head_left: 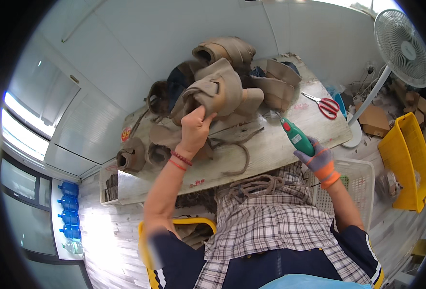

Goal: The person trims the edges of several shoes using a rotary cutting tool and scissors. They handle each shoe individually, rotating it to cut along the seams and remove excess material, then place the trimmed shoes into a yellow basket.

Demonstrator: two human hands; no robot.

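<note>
My bare left hand (194, 130), with beaded and red bands at the wrist, is closed on the edge of a brown curled fabric piece (228, 94). That piece looks thick and stiff and rests on a heap of similar rolls. My right hand (317, 161), in a grey and orange glove, is wrapped round a green handheld power tool (297, 137) with a red button. The tool's tip points at the heap, apart from it, and is too blurred to make out. Red-handled scissors (326, 106) lie on the worn table (275, 149), right of the heap.
A small roll (131, 156) sits at the table's left end. Loose strips (244, 156) lie near its front edge, and coiled cord (256, 187) rests on my checked apron. White basket (367, 183), yellow crate (406, 168) and standing fan (406, 50) are at right.
</note>
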